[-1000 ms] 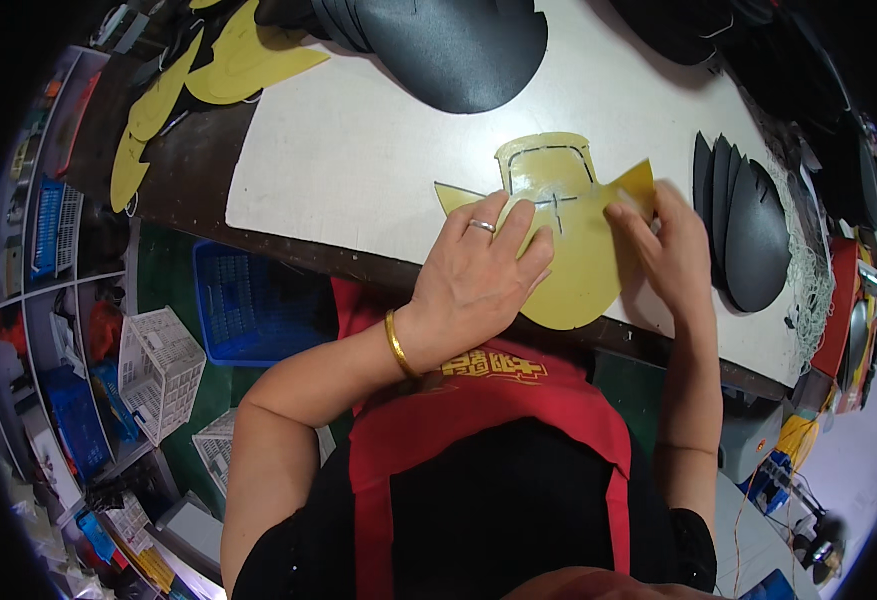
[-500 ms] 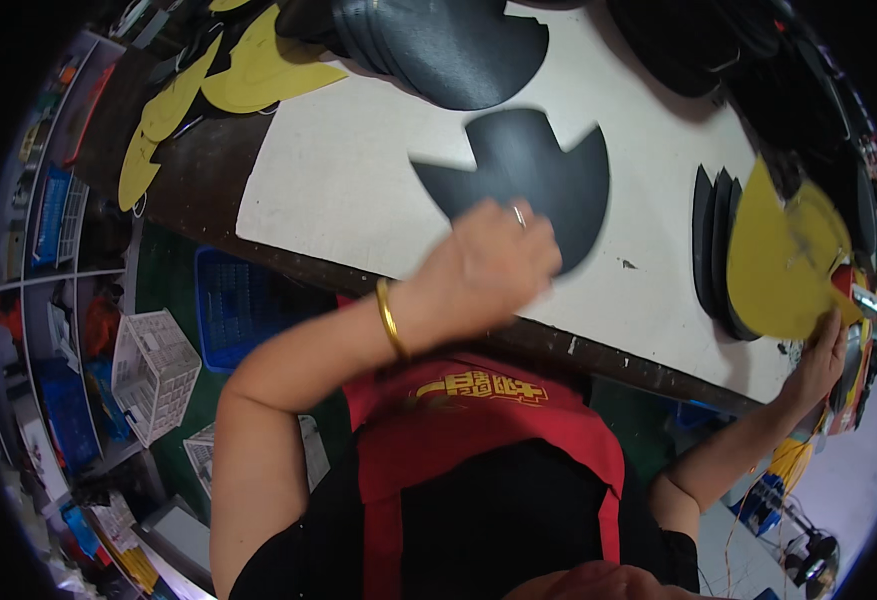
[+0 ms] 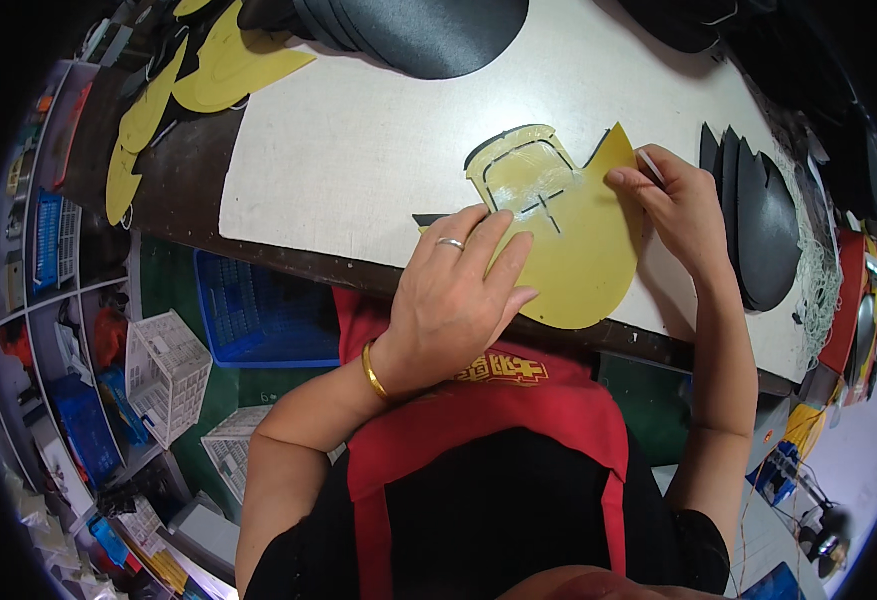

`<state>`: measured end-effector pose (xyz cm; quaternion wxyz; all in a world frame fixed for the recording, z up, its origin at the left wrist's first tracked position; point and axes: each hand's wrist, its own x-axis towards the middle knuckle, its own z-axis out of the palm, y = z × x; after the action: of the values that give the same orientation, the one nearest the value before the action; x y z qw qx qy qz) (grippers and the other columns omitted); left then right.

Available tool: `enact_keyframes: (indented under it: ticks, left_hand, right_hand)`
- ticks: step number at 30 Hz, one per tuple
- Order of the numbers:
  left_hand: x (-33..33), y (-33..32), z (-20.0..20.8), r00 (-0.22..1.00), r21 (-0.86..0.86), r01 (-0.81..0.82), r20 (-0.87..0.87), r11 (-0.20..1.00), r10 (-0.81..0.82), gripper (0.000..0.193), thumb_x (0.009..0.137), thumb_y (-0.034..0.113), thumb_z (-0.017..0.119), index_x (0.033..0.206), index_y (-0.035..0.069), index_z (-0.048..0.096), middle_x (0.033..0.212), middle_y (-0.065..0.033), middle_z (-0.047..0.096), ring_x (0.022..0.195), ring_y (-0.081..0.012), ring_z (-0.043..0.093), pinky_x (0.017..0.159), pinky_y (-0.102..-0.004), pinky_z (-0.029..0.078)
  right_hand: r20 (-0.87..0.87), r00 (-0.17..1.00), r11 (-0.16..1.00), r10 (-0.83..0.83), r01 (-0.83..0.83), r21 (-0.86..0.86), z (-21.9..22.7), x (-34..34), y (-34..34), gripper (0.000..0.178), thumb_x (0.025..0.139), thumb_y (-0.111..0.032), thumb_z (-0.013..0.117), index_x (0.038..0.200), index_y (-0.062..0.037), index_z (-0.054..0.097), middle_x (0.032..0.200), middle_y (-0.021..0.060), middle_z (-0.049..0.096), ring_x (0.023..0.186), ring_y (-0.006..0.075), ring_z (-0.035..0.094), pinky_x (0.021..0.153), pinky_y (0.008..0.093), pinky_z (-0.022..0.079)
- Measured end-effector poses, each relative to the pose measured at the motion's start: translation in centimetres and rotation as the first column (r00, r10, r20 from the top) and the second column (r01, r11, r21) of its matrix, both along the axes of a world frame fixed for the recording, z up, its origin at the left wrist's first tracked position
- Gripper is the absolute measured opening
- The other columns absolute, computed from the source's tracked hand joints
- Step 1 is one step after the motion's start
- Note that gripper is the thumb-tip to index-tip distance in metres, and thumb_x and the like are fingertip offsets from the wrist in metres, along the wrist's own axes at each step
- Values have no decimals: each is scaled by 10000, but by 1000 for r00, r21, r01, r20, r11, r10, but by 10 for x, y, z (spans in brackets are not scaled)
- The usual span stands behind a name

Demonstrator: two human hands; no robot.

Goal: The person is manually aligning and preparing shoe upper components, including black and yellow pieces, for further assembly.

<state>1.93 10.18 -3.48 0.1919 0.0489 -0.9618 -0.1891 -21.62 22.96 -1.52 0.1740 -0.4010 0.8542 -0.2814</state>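
Note:
A yellow template (image 3: 588,262) with slots lies over a black cut piece (image 3: 428,219), whose dark edges show past the template's upper and left sides. A clear film covers the slotted part. My left hand (image 3: 455,285) rests open on the left side of the template, fingers stretched and a little apart. At its upper right edge, my right hand (image 3: 680,205) is closed, thumb on top of the template. A slim white stick (image 3: 649,166) pokes out by the right thumb; I cannot tell its kind. The fingers beneath are partly hidden.
Stacked black pieces lie at the far edge (image 3: 428,40) and at the right (image 3: 766,230). Pale tangled thread (image 3: 816,290) hangs by the right edge of the white board (image 3: 308,160). More yellow templates (image 3: 228,75) lie far left. A blue crate (image 3: 258,310) stands below.
My right hand has brought the yellow template from the right onto the black piece. My left hand has stopped sweeping over the piece and now lies on the template.

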Motion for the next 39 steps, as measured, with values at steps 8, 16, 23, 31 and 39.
enact_keyframes:
  ticks: [8,16,23,31,39]
  left_hand:
    - [-5,2,-3,999,1,-24,-22,1000,24,497,742,200,810,1154,-20,641,1187,-191,601,1087,-353,567,923,-447,473]
    - [-7,6,1,999,-32,-45,5,998,45,492,748,200,806,1158,-18,645,1223,-205,592,1080,-360,562,906,-446,467]
    - [-6,9,0,997,-47,-62,42,997,64,508,761,218,797,1180,-20,636,1256,-210,579,1103,-366,550,909,-451,460]
    - [-6,11,-2,997,-51,-71,39,996,73,531,750,220,802,1190,-18,623,1279,-211,563,1121,-356,546,919,-446,459]
    - [-7,14,-3,992,-128,-82,85,988,93,526,777,275,784,1213,29,623,1286,-195,564,1133,-347,560,938,-428,477]
  right_hand:
    - [-84,993,997,-80,78,-23,-7,11,-1,325,915,-354,711,978,-36,726,672,124,669,570,192,647,569,308,485]
    - [-353,935,999,14,-29,-35,-14,16,-2,234,922,-308,687,952,-76,689,711,120,694,643,295,699,590,382,531]
    - [-409,912,999,22,-36,-27,-12,21,2,225,921,-306,691,929,-82,680,692,87,693,615,272,690,570,371,522]
    - [-469,883,999,30,-21,24,-10,23,3,203,914,-311,699,934,-111,679,669,68,685,569,247,676,531,356,506]
    - [-501,860,990,-94,29,-136,7,6,3,245,993,-314,574,998,-97,686,870,94,697,775,302,673,662,388,505]
